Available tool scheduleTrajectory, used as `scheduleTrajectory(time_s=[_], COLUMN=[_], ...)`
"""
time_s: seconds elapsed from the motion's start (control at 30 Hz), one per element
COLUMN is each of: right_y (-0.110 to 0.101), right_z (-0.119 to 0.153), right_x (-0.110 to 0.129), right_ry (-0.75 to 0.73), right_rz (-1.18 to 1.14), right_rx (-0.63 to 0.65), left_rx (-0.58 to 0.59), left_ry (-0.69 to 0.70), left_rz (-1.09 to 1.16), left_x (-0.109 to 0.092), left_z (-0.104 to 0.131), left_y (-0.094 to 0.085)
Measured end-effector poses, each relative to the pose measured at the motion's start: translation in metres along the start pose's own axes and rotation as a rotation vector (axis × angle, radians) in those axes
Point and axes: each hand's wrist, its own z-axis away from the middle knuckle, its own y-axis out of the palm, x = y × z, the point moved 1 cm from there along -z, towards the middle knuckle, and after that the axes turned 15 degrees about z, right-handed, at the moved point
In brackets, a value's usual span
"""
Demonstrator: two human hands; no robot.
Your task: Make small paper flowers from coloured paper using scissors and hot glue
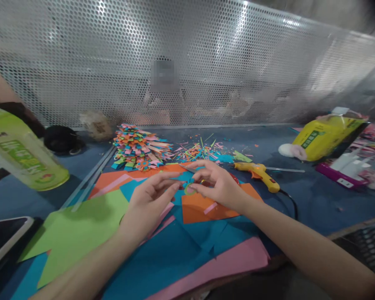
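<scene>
My left hand [151, 196] and my right hand [217, 183] meet over a spread of coloured paper. Between their fingertips is a small paper piece [190, 189], green and pink with bits of blue. Thumb and fingers of my right hand pinch its right side; my left fingertips close at its blue edge, partly hidden. A thin pointed blade [187, 168] and a red rounded part [235, 179] show around my right hand, seemingly scissors held in it. Below lie orange paper [193, 210], blue paper [162, 254], green paper [90, 225] and pink paper [231, 262].
Behind my hands stand a layered cone of paper strips [137, 150] and a heap of paper scraps [200, 153]. A yellow glue gun [258, 173] lies right, a yellow pack [318, 135] beyond. At left are a green bottle [25, 150], clear glue sticks [89, 179] and a phone-like device [6, 237].
</scene>
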Motion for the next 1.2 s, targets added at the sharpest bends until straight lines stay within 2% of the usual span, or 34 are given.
scheduleTrajectory(time_s=[0.27,0.5,0.67,0.83,0.97,1.07,1.2], right_y=[0.000,-0.001,-0.001,-0.001,-0.004,-0.006,-0.006], right_z=[0.000,0.000,-0.002,-0.003,-0.002,0.000,0.002], right_x=[-0.003,-0.002,-0.005,-0.005,0.000,0.003,0.004], right_ry=[-0.007,-0.015,0.002,0.008,-0.090,-0.224,-0.494], right_rz=[0.037,0.083,0.126,0.139,0.228,0.415,0.631], right_rx=[0.007,-0.003,-0.033,-0.081,-0.149,-0.188,-0.117], left_rx=[-0.061,-0.079,-0.026,0.008,-0.063,-0.028,0.019], left_ry=[-0.021,-0.074,-0.171,-0.241,-0.341,-0.417,-0.405], left_rz=[0.088,0.354,0.570,0.560,0.414,0.355,0.373], left_x=[0.000,0.000,-0.007,-0.008,0.002,0.009,0.013], left_z=[-0.002,-0.003,-0.002,-0.001,-0.001,0.000,-0.001], left_y=[-0.002,-0.003,-0.001,0.000,0.000,0.000,-0.001])
